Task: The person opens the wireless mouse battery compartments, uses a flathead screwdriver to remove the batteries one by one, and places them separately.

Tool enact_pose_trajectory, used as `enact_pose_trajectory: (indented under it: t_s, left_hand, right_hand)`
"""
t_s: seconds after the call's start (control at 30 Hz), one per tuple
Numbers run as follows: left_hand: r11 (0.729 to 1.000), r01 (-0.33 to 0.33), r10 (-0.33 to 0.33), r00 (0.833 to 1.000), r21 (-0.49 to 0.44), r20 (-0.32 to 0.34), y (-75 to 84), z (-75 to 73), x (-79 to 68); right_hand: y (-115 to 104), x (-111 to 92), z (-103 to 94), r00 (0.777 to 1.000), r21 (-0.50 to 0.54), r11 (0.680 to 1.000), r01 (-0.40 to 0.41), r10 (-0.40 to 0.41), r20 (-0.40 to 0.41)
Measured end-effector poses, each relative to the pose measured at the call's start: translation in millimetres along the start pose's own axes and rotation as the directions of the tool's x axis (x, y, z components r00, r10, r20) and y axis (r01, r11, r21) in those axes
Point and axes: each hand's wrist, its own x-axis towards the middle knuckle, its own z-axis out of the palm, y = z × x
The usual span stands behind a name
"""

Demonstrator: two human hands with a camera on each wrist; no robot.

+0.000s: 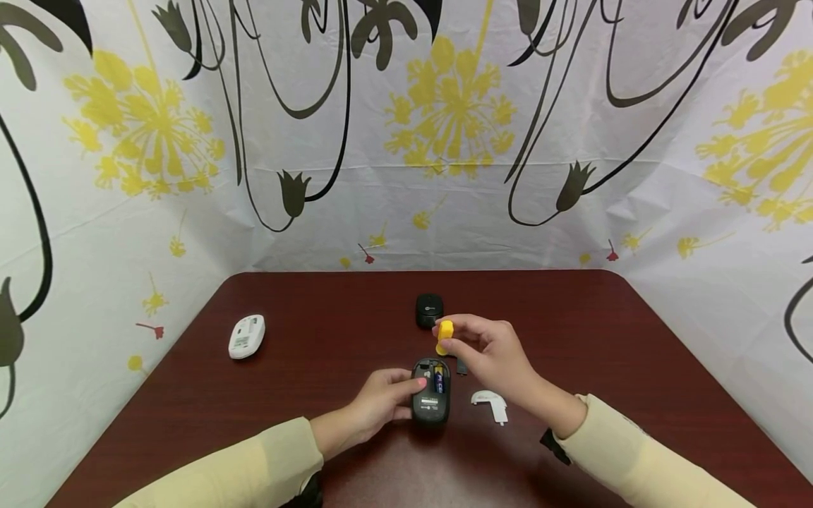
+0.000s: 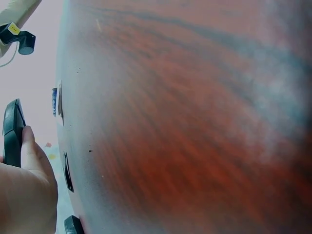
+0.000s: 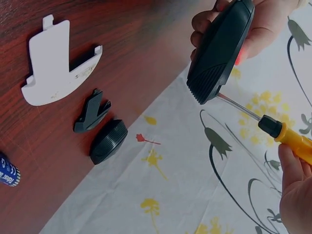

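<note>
My left hand (image 1: 380, 396) grips a dark computer mouse (image 1: 430, 409), its underside facing the head camera. A blue and gold battery (image 1: 439, 379) shows in its uncovered compartment. Between thumb and fingers, my right hand (image 1: 498, 355) holds a screwdriver (image 3: 295, 144) with a yellow handle and a black collar. Its thin metal shaft reaches the ridged end of the mouse in the right wrist view; the tip itself is hidden there. Only the mouse's side and part of my left hand appear in the left wrist view.
A white cover (image 1: 490, 405) and a small dark cover (image 1: 461, 367) lie on the brown table. Behind them sits a black mouse (image 1: 429, 309); a white mouse (image 1: 247, 336) lies far left. Another blue battery (image 3: 9, 171) appears in the right wrist view. A patterned cloth (image 1: 444, 219) hangs behind.
</note>
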Motion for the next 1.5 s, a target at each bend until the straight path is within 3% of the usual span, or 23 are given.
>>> enact_pose_trajectory:
  t_s: [0.17, 0.37, 0.57, 0.87, 1.1, 1.37, 1.5]
  left_hand:
    - [1.000, 0.009, -0.008, 1.000, 0.018, -0.010, 0.8, -0.3, -1.0]
    - [0.999, 0.027, -0.026, 1.000, 0.035, -0.016, 0.7, 0.7, -3.8]
    - [0.999, 0.022, -0.021, 1.000, 0.026, -0.018, 0.2, 1.0, -4.1]
    - [0.999, 0.027, -0.026, 1.000, 0.039, -0.011, 1.4, 1.2, -5.0]
    - [0.999, 0.022, -0.022, 1.000, 0.033, 0.000, 2.0, 2.4, -6.6]
    - [1.000, 0.000, 0.000, 1.000, 0.015, 0.011, 1.0, 1.7, -8.1]
    - [1.000, -0.011, 0.011, 1.000, 0.006, 0.011, 0.3, 1.2, -8.1]
  right_hand:
    - [2, 2, -4.2, 0.999, 0.012, 0.999, -0.038, 0.038, 0.003]
    - [8, 7, -10.5, 0.990, 0.104, 0.985, -0.138, 0.137, 0.009]
    - [15, 12, -14.8, 0.957, 0.239, 0.929, -0.282, 0.290, 0.002]
    - [30, 21, -22.1, 0.859, 0.398, 0.789, -0.469, 0.511, -0.002]
    - [48, 27, -27.4, 0.788, 0.379, 0.725, -0.575, 0.615, 0.020]
    - [66, 28, -27.0, 0.675, 0.398, 0.607, -0.688, 0.736, 0.045]
    - [71, 27, -26.9, 0.634, 0.419, 0.557, -0.717, 0.771, 0.062]
